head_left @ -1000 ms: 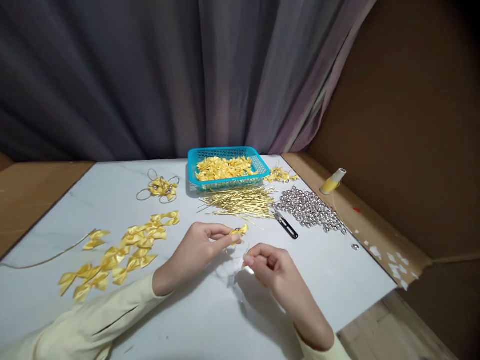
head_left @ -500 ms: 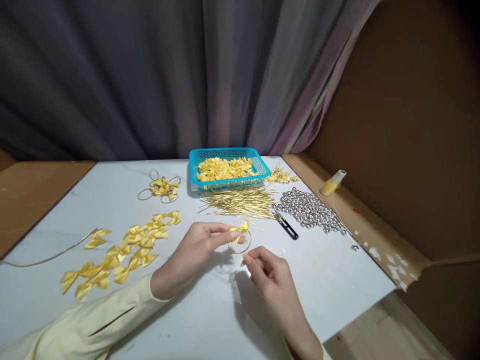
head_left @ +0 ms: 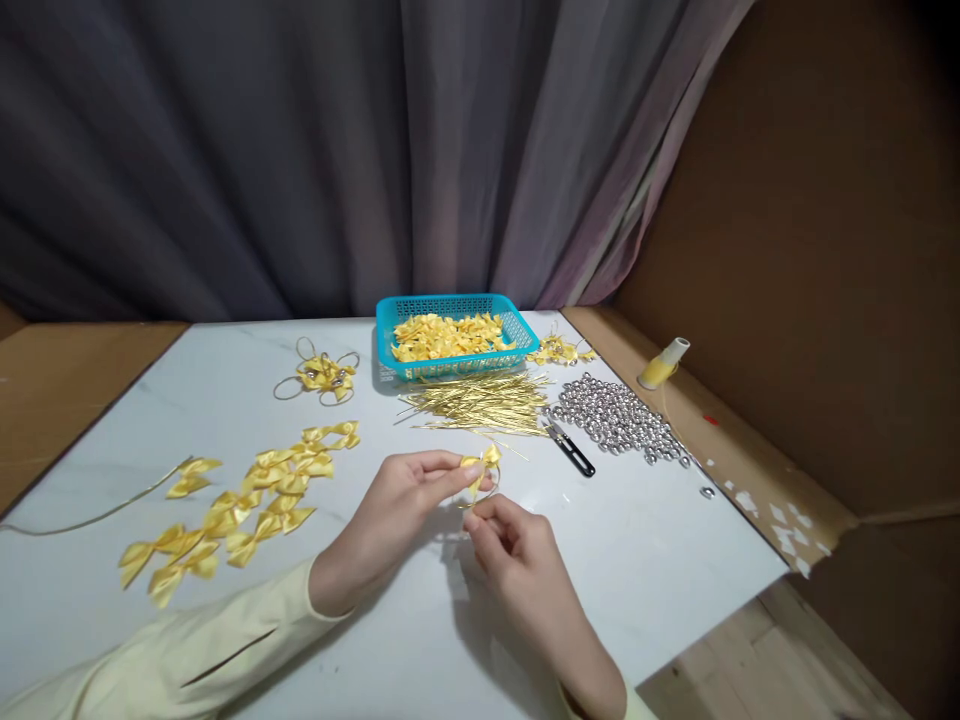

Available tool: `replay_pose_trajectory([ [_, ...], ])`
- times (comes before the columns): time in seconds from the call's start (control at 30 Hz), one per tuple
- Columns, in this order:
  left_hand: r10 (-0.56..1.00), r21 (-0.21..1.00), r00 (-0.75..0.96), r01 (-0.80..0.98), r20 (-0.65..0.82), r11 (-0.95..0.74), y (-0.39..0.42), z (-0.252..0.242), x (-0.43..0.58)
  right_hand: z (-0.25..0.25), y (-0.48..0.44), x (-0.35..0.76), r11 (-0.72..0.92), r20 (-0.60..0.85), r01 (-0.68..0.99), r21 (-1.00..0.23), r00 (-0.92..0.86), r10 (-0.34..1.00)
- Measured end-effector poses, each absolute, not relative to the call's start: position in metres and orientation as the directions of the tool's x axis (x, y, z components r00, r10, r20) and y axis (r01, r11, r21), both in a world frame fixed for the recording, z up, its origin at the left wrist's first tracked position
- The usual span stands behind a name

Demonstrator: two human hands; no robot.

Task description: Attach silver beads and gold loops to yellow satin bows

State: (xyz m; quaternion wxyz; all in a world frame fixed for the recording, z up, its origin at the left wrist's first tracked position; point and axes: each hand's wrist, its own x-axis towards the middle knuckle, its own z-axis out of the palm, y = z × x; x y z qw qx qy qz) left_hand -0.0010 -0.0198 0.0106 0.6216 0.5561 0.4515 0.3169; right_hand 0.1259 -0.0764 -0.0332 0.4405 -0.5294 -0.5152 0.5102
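Note:
My left hand [head_left: 394, 515] pinches a small yellow ribbon bow [head_left: 484, 464] between thumb and fingers, just above the white table [head_left: 675, 540]. A thin gold wire loop hangs from the bow. My right hand [head_left: 514, 550] sits right below it, fingers curled in a pinch at the lower end of that wire loop. Both hands are close together near the table's middle front.
A blue basket [head_left: 450, 310] of yellow bows stands at the back. Before it lie gold wire pieces [head_left: 480, 403], black snips [head_left: 572, 450] and a heap of silver bells [head_left: 619, 418]. Loose bows [head_left: 247, 505] spread on the left, finished bows [head_left: 324, 374] behind them. A yellow thread spool [head_left: 663, 364] lies right.
My right hand has moved up and left toward the bow, closing the gap. The wire loop has grown smaller. My left hand has stayed nearly still.

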Motion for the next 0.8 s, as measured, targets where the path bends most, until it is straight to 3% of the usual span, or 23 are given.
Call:
replay_pose_trajectory([
  [0.17,0.915,0.975,0.363,0.192,-0.175,0.11,-0.02,0.015,-0.002,-0.032,-0.083,0.141,-0.265,-0.21,-0.165,-0.95,-0.29,0.934],
  [0.27,0.927,0.964,0.354,0.263,-0.125,0.029,-0.02,0.019,-0.002,-0.026,-0.087,0.168,-0.261,-0.189,-0.284,-0.923,-0.258,0.947],
  [0.37,0.913,0.947,0.383,0.321,-0.141,0.011,-0.02,0.021,-0.002,-0.014,-0.081,0.195,-0.036,-0.043,-0.077,-0.996,0.09,0.995],
  [0.43,0.889,0.939,0.427,0.344,-0.163,0.007,-0.02,0.021,-0.002,-0.005,-0.069,0.204,0.085,0.105,0.169,-0.982,0.113,0.988],
  [0.53,0.855,0.915,0.488,0.402,-0.173,-0.045,-0.019,0.023,-0.003,0.008,-0.047,0.205,0.177,0.117,0.333,-0.926,-0.193,0.974],
  [0.63,0.83,0.895,0.531,0.436,-0.168,-0.098,-0.018,0.026,-0.004,0.013,-0.029,0.202,0.128,-0.05,0.318,-0.94,-0.496,0.867],
  [0.7,0.814,0.893,0.556,0.437,-0.17,-0.112,-0.017,0.028,-0.004,0.014,-0.023,0.201,0.117,-0.098,0.307,-0.944,-0.604,0.791],
  [0.8,0.792,0.897,0.585,0.427,-0.175,-0.117,-0.015,0.028,-0.005,0.014,-0.018,0.201,0.235,-0.062,0.326,-0.916,-0.692,0.719],
])
